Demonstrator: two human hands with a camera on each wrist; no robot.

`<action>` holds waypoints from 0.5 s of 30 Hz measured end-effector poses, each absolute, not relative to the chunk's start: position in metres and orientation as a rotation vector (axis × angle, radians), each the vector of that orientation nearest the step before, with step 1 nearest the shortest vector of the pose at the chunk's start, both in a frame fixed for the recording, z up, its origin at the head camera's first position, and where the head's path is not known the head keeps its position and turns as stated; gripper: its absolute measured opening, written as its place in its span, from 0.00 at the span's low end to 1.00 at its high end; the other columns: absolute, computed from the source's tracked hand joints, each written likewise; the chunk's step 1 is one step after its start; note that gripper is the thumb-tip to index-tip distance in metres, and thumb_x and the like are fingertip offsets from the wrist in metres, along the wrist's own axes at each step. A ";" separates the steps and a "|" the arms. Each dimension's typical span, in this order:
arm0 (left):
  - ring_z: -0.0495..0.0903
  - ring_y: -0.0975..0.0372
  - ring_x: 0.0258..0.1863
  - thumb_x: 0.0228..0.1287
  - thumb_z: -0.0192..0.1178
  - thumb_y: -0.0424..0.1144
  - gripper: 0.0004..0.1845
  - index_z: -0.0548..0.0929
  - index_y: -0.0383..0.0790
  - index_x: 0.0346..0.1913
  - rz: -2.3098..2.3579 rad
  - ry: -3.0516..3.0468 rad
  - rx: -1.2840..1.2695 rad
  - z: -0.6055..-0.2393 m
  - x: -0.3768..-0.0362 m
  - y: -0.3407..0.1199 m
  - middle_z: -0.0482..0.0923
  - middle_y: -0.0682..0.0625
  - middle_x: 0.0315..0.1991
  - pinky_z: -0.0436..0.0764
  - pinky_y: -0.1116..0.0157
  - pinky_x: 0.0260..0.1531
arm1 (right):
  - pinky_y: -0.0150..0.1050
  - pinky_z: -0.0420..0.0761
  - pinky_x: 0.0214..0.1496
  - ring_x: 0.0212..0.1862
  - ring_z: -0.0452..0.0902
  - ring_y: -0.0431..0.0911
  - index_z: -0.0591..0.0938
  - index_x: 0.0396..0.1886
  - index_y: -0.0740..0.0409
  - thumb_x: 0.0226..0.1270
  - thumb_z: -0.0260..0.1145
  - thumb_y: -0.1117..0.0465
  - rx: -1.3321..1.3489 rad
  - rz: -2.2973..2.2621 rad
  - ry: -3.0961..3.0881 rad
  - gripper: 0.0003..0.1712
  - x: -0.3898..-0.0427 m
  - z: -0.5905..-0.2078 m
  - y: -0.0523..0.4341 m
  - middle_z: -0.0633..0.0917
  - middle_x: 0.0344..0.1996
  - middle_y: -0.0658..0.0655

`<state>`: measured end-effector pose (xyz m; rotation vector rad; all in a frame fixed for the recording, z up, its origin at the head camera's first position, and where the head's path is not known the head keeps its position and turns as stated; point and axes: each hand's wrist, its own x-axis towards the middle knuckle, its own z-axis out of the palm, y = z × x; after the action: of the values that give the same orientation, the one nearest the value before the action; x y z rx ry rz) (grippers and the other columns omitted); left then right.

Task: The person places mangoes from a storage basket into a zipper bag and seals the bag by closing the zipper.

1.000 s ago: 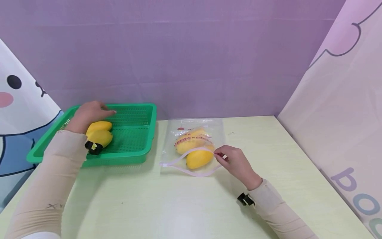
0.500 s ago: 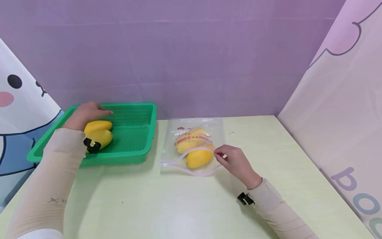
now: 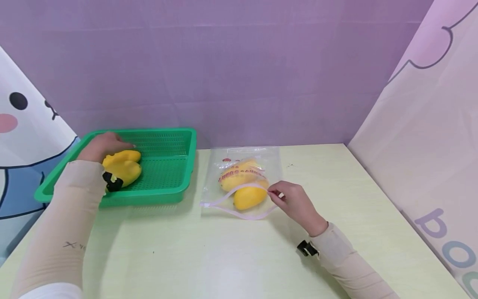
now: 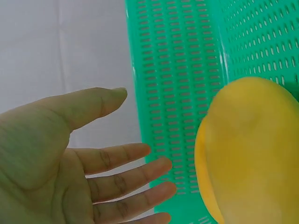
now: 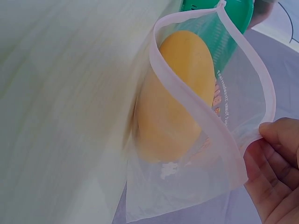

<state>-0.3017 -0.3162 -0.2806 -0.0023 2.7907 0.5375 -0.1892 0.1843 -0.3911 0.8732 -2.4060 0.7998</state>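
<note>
Two yellow mangoes lie in the left part of a green slotted basket. My left hand hovers over them with fingers straight. In the left wrist view the palm is spread beside one mango without gripping it. A clear zip bag lies on the table with two mangoes inside. My right hand pinches the bag's upper rim and lifts the mouth apart. The right wrist view shows the raised rim, a mango inside and my fingers on the edge.
The pale green table ends at a purple back wall. Printed panels close in the left side and the right side. The basket sits at the table's back left, right beside the bag.
My left hand has drawn back a little to the left over the basket's mangoes. The right hand and the bag have stayed put.
</note>
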 end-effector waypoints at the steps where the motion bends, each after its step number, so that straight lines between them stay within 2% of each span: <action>1: 0.60 0.30 0.56 0.64 0.48 0.63 0.47 0.59 0.18 0.63 0.541 2.781 -0.011 -0.281 -0.301 -0.317 0.55 0.22 0.61 0.68 0.37 0.49 | 0.25 0.79 0.28 0.29 0.79 0.40 0.84 0.31 0.63 0.54 0.69 0.71 0.873 0.800 -2.407 0.04 -0.189 -0.391 0.184 0.84 0.28 0.51; 5: 0.61 0.30 0.55 0.64 0.50 0.61 0.46 0.57 0.18 0.64 0.542 2.743 -0.017 -0.285 -0.301 -0.319 0.56 0.21 0.60 0.70 0.38 0.47 | 0.25 0.79 0.28 0.29 0.79 0.40 0.84 0.31 0.63 0.54 0.69 0.71 0.873 0.804 -2.405 0.04 -0.189 -0.391 0.184 0.84 0.28 0.51; 9: 0.58 0.29 0.57 0.61 0.52 0.64 0.51 0.53 0.18 0.65 0.560 2.696 -0.032 -0.289 -0.302 -0.323 0.53 0.21 0.62 0.68 0.36 0.49 | 0.26 0.79 0.28 0.29 0.79 0.40 0.84 0.31 0.63 0.54 0.69 0.71 0.871 0.808 -2.405 0.04 -0.188 -0.391 0.184 0.84 0.27 0.51; 15: 0.60 0.29 0.56 0.62 0.53 0.61 0.46 0.58 0.20 0.64 0.535 2.668 -0.003 -0.294 -0.305 -0.328 0.54 0.22 0.62 0.71 0.39 0.47 | 0.25 0.79 0.28 0.29 0.79 0.40 0.84 0.31 0.62 0.55 0.69 0.71 0.869 0.805 -2.413 0.04 -0.188 -0.391 0.184 0.84 0.27 0.51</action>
<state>-0.3052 -0.3282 -0.2941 -0.0032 2.6678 0.5351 -0.1884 0.1840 -0.3911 0.8695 -2.4135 0.8046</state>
